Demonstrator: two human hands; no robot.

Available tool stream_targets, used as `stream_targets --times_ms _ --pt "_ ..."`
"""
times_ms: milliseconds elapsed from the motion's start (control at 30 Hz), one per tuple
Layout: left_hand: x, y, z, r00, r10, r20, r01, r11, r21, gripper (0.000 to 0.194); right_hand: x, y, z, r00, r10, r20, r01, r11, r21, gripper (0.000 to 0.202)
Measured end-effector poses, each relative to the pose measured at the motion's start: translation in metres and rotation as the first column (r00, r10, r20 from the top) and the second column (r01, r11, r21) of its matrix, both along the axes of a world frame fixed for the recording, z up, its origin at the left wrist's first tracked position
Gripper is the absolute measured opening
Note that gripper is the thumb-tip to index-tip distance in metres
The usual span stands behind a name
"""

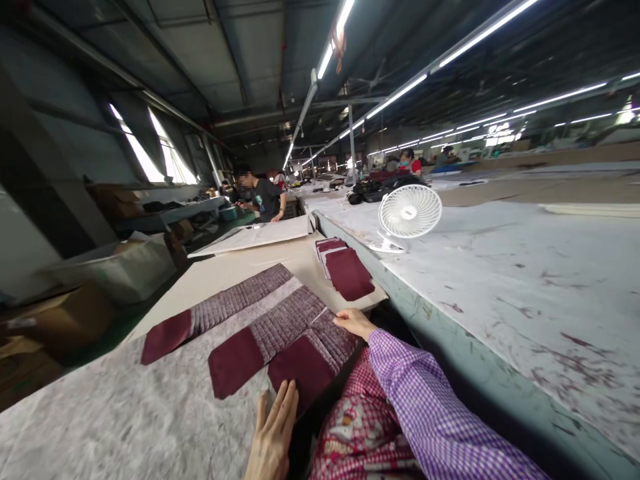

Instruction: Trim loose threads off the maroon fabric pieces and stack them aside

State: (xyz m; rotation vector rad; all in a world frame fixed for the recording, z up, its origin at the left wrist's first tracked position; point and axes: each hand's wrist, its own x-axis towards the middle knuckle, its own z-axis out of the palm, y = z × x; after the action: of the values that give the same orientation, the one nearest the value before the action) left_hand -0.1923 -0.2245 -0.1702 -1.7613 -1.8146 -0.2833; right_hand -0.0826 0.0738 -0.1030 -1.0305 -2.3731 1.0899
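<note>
Left hand [273, 430], fingers straight, thumb apart, should press near maroon row [304, 363] lightly so right hand [356, 323], pinching its edge, won't skew it.

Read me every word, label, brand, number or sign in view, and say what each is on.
No text is legible.
White fan: hub mark, too small to read.
Person's dark shirt: print, too blurred to read.
Cardboard box at left: pale patch, too blurred to tell whether it bears text.
Maroon pieces: no lettering visible.
</note>
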Motion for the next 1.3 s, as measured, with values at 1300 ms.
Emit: stream_targets --times_ms 1300 --pt "0.051 0.125 0.068 0.925 -0.070 0.373 0.063 0.998 0.032 0.011 0.080 -0.030 0.002 0.961 -0.229 -0.154 0.094 0.795 -0.599 0.012"
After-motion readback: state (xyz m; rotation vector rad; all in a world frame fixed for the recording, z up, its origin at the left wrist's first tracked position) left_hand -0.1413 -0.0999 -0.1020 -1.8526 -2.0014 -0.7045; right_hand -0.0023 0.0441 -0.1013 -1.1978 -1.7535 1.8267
